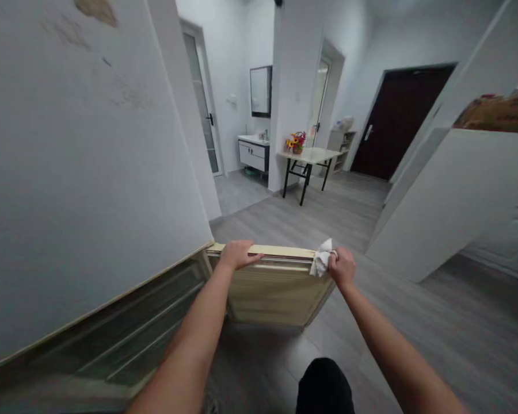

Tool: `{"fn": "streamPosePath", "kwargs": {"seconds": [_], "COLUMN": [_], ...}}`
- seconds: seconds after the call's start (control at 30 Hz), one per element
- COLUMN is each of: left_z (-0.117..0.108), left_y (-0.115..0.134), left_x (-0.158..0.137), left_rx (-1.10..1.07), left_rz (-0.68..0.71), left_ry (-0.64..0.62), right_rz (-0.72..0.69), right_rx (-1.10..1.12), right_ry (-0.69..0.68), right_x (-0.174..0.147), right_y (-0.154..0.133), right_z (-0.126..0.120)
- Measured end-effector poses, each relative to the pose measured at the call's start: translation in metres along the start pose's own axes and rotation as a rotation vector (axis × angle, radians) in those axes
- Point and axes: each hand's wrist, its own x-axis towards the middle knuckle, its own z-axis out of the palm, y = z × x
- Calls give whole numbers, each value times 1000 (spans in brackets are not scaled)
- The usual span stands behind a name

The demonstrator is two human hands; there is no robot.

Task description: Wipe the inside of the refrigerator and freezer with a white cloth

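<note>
A cream door (276, 293) stands swung open in front of me, joined to the dark, shelved compartment (147, 322) on the left. My left hand (238, 255) grips the door's top edge near the hinge side, its thumb stretched along the inner face. At the far top corner my right hand (342, 267) is closed on a crumpled white cloth (323, 258). The cloth hangs over the edge and touches the door's top. Fingers on the door's outer side are hidden.
A tall pale panel (82, 172) with brown stains rises above the compartment at left. My dark-clad knee (325, 388) is below. Further off stand a folding table (313, 155) with a flower basket (296, 142), a washbasin cabinet (254, 154) and a dark door (401, 121). A white partition (453, 201) is at right.
</note>
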Motion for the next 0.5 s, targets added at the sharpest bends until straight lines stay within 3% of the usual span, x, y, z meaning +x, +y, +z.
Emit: {"fn": "streamPosePath", "kwargs": {"seconds": [0.17,0.33,0.4,0.47,0.5], "left_z": [1,5,24,59,81], "left_y": [2,21,33,49,60], "left_x": [-2,-18,-56,-124,-168], "left_rx": [-16,-69,-137,-457,-610], "left_rz": [-20,-89,-115,-136,-201], "left_ry": [66,179,237,321,292], "right_rz": [-4,-51,-74,-117,-148], "right_rx": [3,9,7,29,52], "right_ry": [24,51,52,40,34], "right_x": [10,-5,-19,-38,-50], "right_y": [2,5,3,1,0], "right_z": [14,4,-9,-25,-34]}}
